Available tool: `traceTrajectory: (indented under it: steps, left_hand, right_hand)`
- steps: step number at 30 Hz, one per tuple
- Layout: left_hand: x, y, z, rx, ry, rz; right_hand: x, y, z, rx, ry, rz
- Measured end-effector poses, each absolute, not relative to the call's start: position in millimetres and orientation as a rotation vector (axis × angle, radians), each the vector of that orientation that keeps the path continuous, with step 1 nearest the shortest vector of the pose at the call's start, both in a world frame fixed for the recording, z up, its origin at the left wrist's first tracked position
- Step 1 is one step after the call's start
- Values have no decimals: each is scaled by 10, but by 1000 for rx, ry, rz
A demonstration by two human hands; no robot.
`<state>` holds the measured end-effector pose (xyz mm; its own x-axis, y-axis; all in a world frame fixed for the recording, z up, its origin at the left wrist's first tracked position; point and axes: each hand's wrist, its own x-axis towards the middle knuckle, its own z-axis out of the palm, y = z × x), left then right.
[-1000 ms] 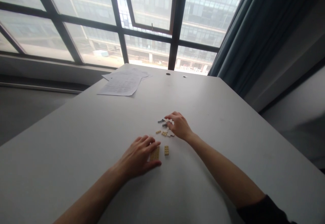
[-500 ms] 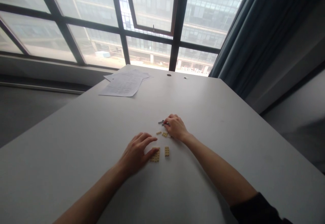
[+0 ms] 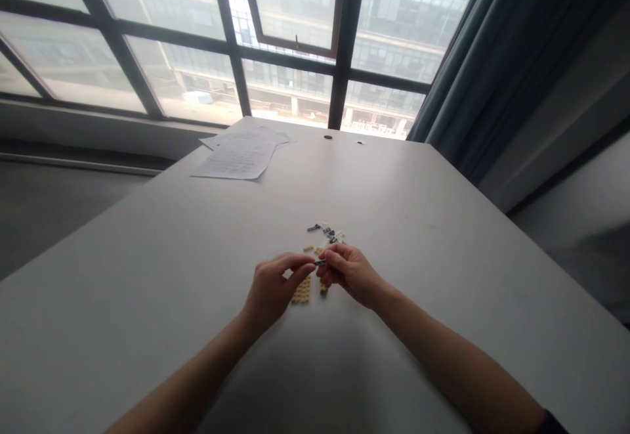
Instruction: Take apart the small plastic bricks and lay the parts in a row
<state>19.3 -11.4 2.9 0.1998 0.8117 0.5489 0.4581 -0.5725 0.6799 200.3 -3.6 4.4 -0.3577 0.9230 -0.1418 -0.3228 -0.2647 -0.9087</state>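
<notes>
A small dark grey building-block piece (image 3: pixel 319 262) is pinched between my two hands above the table. My left hand (image 3: pixel 275 286) has thumb and forefinger closed at its left end. The fingers of my right hand (image 3: pixel 347 270) are closed on its right end. Under the left hand lies a tan studded plate (image 3: pixel 301 291), partly covered by the fingers. A narrower tan brick (image 3: pixel 323 289) lies beside it, half hidden below the right hand. A small tan piece (image 3: pixel 308 249) sits just beyond the hands.
Several loose grey and white pieces (image 3: pixel 329 232) are scattered beyond my right hand, with a grey piece (image 3: pixel 313 228) at their left. Printed sheets of paper (image 3: pixel 239 157) lie at the far left of the white table (image 3: pixel 384 191). A window and a dark curtain (image 3: pixel 457 79) stand behind.
My right hand has come back toward me from the loose pieces, carrying a grey piece. My left hand has lifted off the tan plate, and its fingers have closed on that piece.
</notes>
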Motion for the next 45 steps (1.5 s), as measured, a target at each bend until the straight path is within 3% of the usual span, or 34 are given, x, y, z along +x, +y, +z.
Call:
traceTrajectory:
  steps: [6,15,25,31,33,39,45]
  left_hand:
    - [203,-151,46,2057,1239,1365]
    - [241,-234,77,2384,999,1527]
    - [237,-225,-5,2458,781,1442]
    - [129,-107,-38,2444,972,1348]
    - [91,-71,-65,2501,1035,1238]
    - [146,-82,-144,2653,1077,904]
    - [201,-120,-154,2649,1042,857]
  right_hand:
    - [2038,-96,86,-900,-1026,1744]
    - [2011,-207,69,-895,-1184,1424]
    - [2060,-245,-6,-921,-1090,1611]
    - [2244,-203,5,-878,-844,1849]
    - [2310,-176,-8,-972,-1028,1717]
    - [2413,-146,-25,-1341,-1967,853]
    - [2336,-196,-84,-1353,-2202,595]
